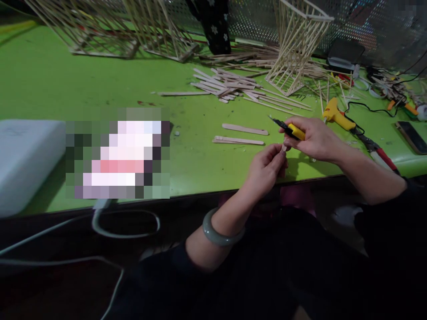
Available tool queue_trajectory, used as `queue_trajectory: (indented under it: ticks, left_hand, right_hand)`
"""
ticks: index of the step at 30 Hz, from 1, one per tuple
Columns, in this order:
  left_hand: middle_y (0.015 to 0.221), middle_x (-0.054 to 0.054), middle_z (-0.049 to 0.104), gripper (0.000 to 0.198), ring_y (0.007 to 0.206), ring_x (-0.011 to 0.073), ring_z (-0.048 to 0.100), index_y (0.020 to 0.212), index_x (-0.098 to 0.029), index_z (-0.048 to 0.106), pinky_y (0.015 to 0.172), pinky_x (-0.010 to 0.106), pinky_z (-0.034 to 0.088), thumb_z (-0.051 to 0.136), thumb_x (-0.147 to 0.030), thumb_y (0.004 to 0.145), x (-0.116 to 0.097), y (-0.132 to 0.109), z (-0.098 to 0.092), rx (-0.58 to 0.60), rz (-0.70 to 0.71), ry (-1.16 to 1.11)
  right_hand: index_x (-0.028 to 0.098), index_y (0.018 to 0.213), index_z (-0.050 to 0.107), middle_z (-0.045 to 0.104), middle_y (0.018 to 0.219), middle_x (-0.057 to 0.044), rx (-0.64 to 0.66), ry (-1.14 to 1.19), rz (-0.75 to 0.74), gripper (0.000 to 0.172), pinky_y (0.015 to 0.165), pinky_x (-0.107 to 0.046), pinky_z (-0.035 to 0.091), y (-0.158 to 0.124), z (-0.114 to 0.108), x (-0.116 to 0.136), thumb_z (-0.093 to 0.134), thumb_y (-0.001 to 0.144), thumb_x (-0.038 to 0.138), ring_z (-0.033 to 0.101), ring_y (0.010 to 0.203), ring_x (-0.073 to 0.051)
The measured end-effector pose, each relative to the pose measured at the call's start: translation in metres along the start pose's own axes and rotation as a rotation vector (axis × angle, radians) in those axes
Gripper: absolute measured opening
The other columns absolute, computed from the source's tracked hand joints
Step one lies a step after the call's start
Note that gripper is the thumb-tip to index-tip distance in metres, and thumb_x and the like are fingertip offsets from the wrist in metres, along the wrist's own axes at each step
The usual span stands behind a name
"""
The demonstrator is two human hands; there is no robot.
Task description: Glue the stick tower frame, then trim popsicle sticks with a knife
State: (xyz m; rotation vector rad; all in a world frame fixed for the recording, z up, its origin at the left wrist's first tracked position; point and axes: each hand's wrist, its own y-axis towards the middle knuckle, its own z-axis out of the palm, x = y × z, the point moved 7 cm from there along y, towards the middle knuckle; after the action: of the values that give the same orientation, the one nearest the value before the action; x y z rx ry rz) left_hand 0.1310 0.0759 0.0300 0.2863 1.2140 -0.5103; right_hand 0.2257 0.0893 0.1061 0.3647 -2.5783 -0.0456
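My right hand is closed round a yellow and black utility knife, whose blade end points up and to the left. Just below and left of it, my left hand pinches a small pale wooden piece, and the fingertips of both hands meet around it. Most of that piece is hidden by the fingers. Flat craft sticks lie on the green table left of the hands, an upper one and a lower group that seems to overlap.
Behind lie a pile of craft sticks and a twisted stick tower. To the right are a yellow glue gun, red-handled pliers and a phone. A white box stands left, beside a blurred-out bright object.
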Motion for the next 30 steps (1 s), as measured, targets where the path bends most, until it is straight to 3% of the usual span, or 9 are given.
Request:
queue_trajectory:
  ticks: [10, 15, 19, 23, 26, 30]
  left_hand:
    - [0.051, -0.006, 0.048, 0.013, 0.039, 0.0032, 0.039, 0.074, -0.016, 0.056, 0.039, 0.017, 0.029, 0.059, -0.026, 0.081, 0.002, 0.002, -0.001, 0.007, -0.029, -0.040]
    - [0.050, -0.006, 0.048, 0.016, 0.039, 0.0032, 0.038, 0.078, -0.015, 0.063, 0.038, 0.017, 0.027, 0.064, -0.031, 0.079, 0.004, 0.002, -0.004, 0.003, -0.015, -0.116]
    - [0.054, -0.003, 0.051, 0.029, 0.041, 0.0045, 0.042, 0.080, -0.014, 0.066, 0.038, 0.018, 0.030, 0.058, -0.042, 0.083, 0.004, 0.001, -0.005, 0.028, -0.043, -0.191]
    - [0.056, -0.004, 0.051, 0.019, 0.045, 0.0040, 0.044, 0.079, -0.014, 0.064, 0.040, 0.016, 0.034, 0.064, -0.034, 0.080, 0.002, 0.002, -0.006, 0.017, -0.062, -0.241]
    - [0.057, -0.006, 0.051, 0.017, 0.046, 0.0033, 0.046, 0.074, -0.016, 0.057, 0.041, 0.014, 0.036, 0.070, -0.026, 0.074, -0.002, 0.003, -0.008, -0.017, -0.009, -0.269]
    - [0.055, -0.006, 0.054, 0.015, 0.043, 0.0038, 0.047, 0.080, -0.017, 0.054, 0.041, 0.015, 0.037, 0.065, -0.028, 0.079, 0.001, 0.002, -0.005, 0.010, -0.003, -0.230]
  right_hand:
    - [0.017, 0.084, 0.058, 0.056, 0.065, 0.005, -0.092, 0.404, 0.103, 0.015, 0.060, -0.024, 0.047, 0.000, 0.001, -0.013, 0.062, 0.069, 0.017, 0.055, 0.059, -0.009]
    - [0.019, 0.086, 0.055, 0.053, 0.064, 0.005, -0.197, 0.452, 0.180, 0.016, 0.058, -0.024, 0.048, 0.000, -0.006, -0.024, 0.064, 0.073, 0.019, 0.054, 0.057, -0.008]
    - [0.020, 0.089, 0.057, 0.055, 0.070, 0.003, -0.290, 0.233, 0.152, 0.022, 0.062, -0.028, 0.048, -0.003, -0.026, -0.029, 0.067, 0.075, 0.035, 0.055, 0.066, -0.012]
    - [0.019, 0.097, 0.060, 0.059, 0.077, -0.001, -0.245, -0.139, 0.133, 0.038, 0.068, -0.033, 0.044, -0.017, -0.035, -0.023, 0.062, 0.077, 0.052, 0.057, 0.075, -0.018]
    - [0.017, 0.107, 0.059, 0.064, 0.083, -0.005, -0.131, -0.376, 0.139, 0.047, 0.066, -0.032, 0.040, -0.032, -0.026, -0.014, 0.050, 0.083, 0.056, 0.058, 0.077, -0.022]
    - [0.016, 0.108, 0.060, 0.068, 0.092, -0.010, 0.015, -0.594, 0.081, 0.050, 0.061, -0.029, 0.034, -0.048, -0.005, 0.002, 0.036, 0.090, 0.056, 0.060, 0.080, -0.023]
